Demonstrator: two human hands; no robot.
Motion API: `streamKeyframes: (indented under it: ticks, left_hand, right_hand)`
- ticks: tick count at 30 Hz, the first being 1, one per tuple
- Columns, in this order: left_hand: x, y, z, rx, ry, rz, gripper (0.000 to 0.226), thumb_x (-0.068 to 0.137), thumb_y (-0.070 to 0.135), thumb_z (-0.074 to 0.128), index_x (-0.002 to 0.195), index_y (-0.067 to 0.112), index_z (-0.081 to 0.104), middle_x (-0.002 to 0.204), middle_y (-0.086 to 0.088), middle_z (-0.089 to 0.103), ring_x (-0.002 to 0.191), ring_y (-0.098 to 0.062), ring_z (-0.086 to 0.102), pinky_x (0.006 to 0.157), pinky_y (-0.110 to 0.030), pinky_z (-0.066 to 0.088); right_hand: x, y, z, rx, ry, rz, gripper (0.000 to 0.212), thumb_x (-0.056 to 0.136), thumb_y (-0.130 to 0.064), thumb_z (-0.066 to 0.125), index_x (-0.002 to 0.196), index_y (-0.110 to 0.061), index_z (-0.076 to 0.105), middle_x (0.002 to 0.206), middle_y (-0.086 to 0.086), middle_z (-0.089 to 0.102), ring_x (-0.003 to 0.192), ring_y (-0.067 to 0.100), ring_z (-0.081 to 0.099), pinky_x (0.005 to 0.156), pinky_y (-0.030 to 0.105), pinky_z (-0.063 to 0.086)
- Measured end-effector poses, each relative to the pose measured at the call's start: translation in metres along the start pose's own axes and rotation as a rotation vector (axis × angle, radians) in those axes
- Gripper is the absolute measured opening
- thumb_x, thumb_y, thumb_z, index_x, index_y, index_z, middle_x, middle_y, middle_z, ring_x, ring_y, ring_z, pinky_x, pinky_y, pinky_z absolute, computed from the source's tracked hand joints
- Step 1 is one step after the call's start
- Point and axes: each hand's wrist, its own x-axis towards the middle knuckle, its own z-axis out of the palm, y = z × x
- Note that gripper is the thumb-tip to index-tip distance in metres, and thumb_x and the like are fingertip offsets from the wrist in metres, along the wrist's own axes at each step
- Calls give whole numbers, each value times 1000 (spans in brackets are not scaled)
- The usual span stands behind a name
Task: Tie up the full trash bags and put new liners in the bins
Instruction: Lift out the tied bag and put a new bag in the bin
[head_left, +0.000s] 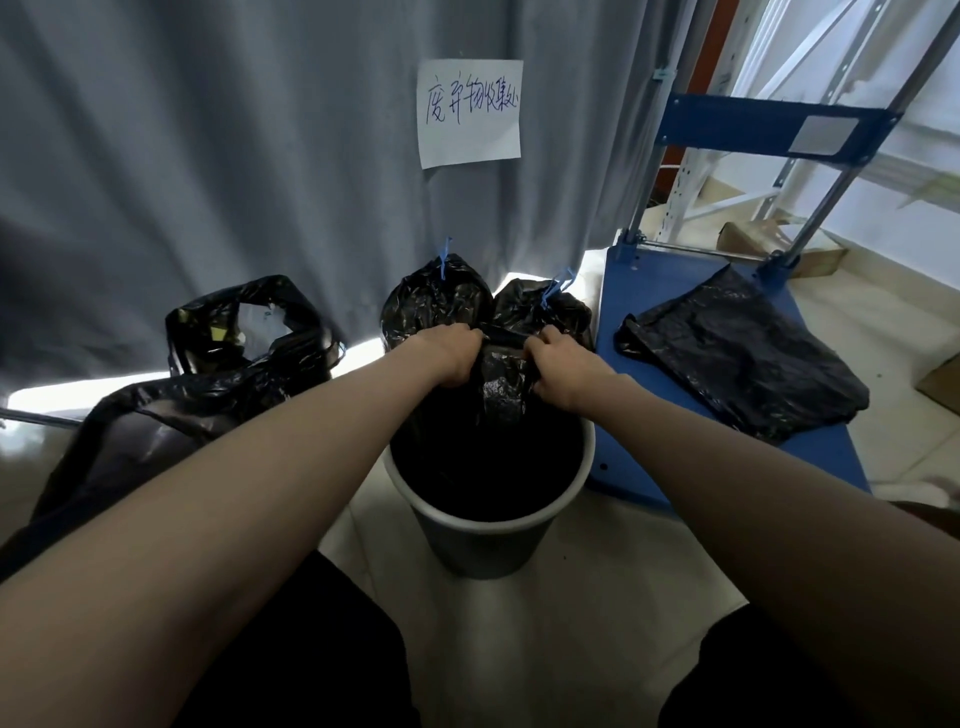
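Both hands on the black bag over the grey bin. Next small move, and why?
Probably spread the hands apart and pull the bag's mouth down over the bin rim. The left hand and right hand both grip the black liner bunched above the bin's far edge, and the near rim shows bare grey, so the liner is not yet seated.

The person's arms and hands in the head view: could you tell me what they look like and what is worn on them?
Both forearms are bare, with no sleeves, gloves, watch or rings visible on the left hand or right hand. Dark clothing shows below the arms.
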Motion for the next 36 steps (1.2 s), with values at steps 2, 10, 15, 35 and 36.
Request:
streamKeyframes:
  ticks: [2, 10, 15, 35, 36]
  left_hand:
    - [-1, -3, 1, 41, 2, -9, 53, 92, 14, 55, 141, 10, 38, 139, -13, 45, 125, -33, 49, 99, -41, 42]
    - [-6, -12, 4, 120, -63, -64, 59, 92, 5, 50, 146, 9, 26, 136, -16, 49, 121, -33, 53, 95, -42, 46]
    - [-7, -19, 8, 84, -193, -147, 66, 90, 14, 57, 145, 5, 23, 137, -17, 48, 124, -33, 52, 96, -38, 43]
    - [-66, 22, 10, 158, -274, 308, 41, 68, 40, 82, 104, 26, 69, 93, 5, 60, 82, -15, 53, 71, -25, 40]
    - [-66, 23, 11, 213, -305, 314, 39, 68, 32, 83, 104, 26, 71, 96, 3, 64, 85, -17, 56, 71, -24, 39]
  right_hand:
    - [4, 4, 4, 21, -30, 28, 48, 92, -15, 55, 136, -8, 37, 131, 17, 38, 112, 38, 49, 82, 42, 44]
    - [15, 6, 16, 106, -176, 76, 74, 91, -28, 61, 148, -12, 18, 143, 20, 33, 121, 42, 48, 96, 46, 44]
    - [18, 6, 18, 114, -290, 168, 77, 94, -34, 56, 152, -13, 9, 145, 22, 35, 125, 42, 45, 103, 51, 41]
    - [-13, -25, 12, -175, -419, -122, 23, 92, -18, 51, 111, -23, 64, 119, 8, 57, 107, 30, 56, 94, 42, 47]
    - [-14, -24, 11, -180, -441, -119, 25, 93, -18, 50, 113, -22, 64, 120, 8, 57, 107, 29, 56, 93, 42, 48]
